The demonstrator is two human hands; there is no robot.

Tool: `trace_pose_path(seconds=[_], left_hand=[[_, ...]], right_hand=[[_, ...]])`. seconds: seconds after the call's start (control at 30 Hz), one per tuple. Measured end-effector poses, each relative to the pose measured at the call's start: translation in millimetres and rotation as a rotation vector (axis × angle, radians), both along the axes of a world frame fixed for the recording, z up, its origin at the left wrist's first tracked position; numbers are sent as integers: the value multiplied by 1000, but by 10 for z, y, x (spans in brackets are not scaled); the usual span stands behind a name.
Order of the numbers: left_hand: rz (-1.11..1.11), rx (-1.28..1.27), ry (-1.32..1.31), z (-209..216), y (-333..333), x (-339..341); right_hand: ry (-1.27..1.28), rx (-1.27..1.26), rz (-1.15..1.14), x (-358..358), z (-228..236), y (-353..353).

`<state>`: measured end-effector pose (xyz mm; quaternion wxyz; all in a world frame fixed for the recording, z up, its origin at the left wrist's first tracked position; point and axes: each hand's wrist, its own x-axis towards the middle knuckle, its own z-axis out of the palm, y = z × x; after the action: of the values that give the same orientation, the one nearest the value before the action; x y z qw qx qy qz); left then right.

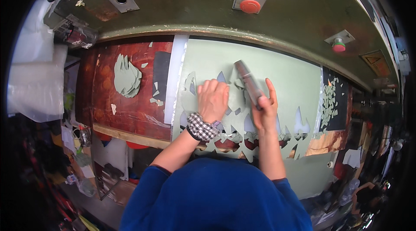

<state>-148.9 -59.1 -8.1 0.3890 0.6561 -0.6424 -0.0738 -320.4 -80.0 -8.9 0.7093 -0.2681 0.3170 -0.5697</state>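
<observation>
Sheet: pale green sheet (pixel 277 79) lies flat on the press bed under the dark green machine head (pixel 195 9); its near edge hangs over the bench front, riddled with pointed cut-out holes.
Left hand: left hand (pixel 212 98) rests palm-down on the sheet, left of centre, fingers curled toward the far side, pressing the material; nothing gripped that I can see. Checked cuff (pixel 201 127) at the wrist.
Right hand: right hand (pixel 265 103) clenched around a metal cutting die (pixel 248 81), a grey bar-like tool that angles far-left from the fist; index finger stretched out along the sheet.
Die position: standing on the sheet just right of the left hand, near the middle of the bed.
Cut pieces: stack of green cut shapes (pixel 127 79) on the red-brown board (pixel 130 109), well left of the sheet.
Scraps: pile of small green offcuts (pixel 330 103) on a dark pad at the right.
Controls: two red buttons (pixel 250 4) (pixel 338 47) on the machine head, far side.
</observation>
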Motion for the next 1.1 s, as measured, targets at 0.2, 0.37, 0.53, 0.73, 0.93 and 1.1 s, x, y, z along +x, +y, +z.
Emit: trace_pose_path(seconds=[0.2, 0.37, 0.53, 0.73, 0.93, 1.1], left_hand=[[-21, 59, -111, -62, 143, 248], [-56, -44, -28, 29, -32, 150], [-443, 35, -289, -32, -331, -588], [-1559, 692, -23, 117, 527, -1069], [-1085, 526, 506, 318, 401, -212], [-531, 409, 487, 336, 449, 519]], right_hand=[[-651, 192, -429, -569, 115, 187], [-899, 285, -519, -1134, 222, 655], [-891, 278, -630, -1200, 276, 858], [-136, -153, -498, -1014, 316, 709], [973, -477, -217, -653, 109, 209], [1323, -774, -132, -534, 52, -20]])
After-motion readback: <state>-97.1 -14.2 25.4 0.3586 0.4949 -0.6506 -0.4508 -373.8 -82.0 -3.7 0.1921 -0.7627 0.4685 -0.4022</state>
